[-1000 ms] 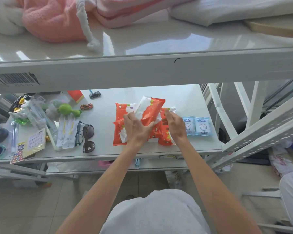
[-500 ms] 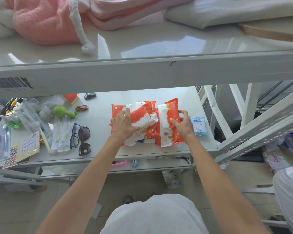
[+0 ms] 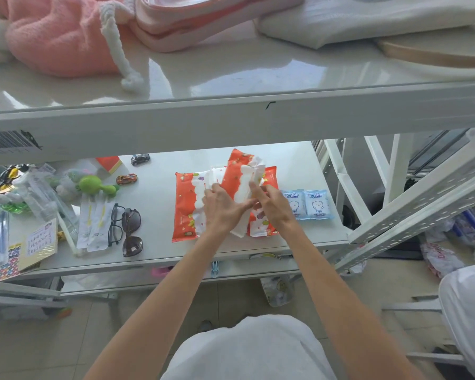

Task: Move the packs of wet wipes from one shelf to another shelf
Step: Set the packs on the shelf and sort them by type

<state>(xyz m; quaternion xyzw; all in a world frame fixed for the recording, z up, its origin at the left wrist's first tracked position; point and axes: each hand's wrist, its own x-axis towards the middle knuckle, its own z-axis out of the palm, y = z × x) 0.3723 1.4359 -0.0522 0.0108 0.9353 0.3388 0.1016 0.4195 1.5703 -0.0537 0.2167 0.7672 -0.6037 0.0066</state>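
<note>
Several orange-and-white packs of wet wipes (image 3: 185, 204) lie bunched on the lower shelf (image 3: 159, 242), right of its middle. One pack (image 3: 243, 176) stands tilted on edge above the rest. My left hand (image 3: 221, 208) and my right hand (image 3: 274, 205) press against it from either side, fingers closed around it. Two small blue wipe packets (image 3: 306, 204) lie flat just right of my right hand. The upper shelf (image 3: 231, 75) runs across the top of the view.
Left on the lower shelf lie two pairs of glasses (image 3: 126, 226), white sachets (image 3: 95, 223), toy cars (image 3: 126, 179), a green toy (image 3: 95, 185) and a sticker card (image 3: 30, 246). Pink and white towels (image 3: 66, 31) sit on the upper shelf. Slanted white rack beams (image 3: 422, 204) stand at right.
My hands have come together from the outer sides of the pile onto one pack, which now stands tilted up. The second blue packet shows again.
</note>
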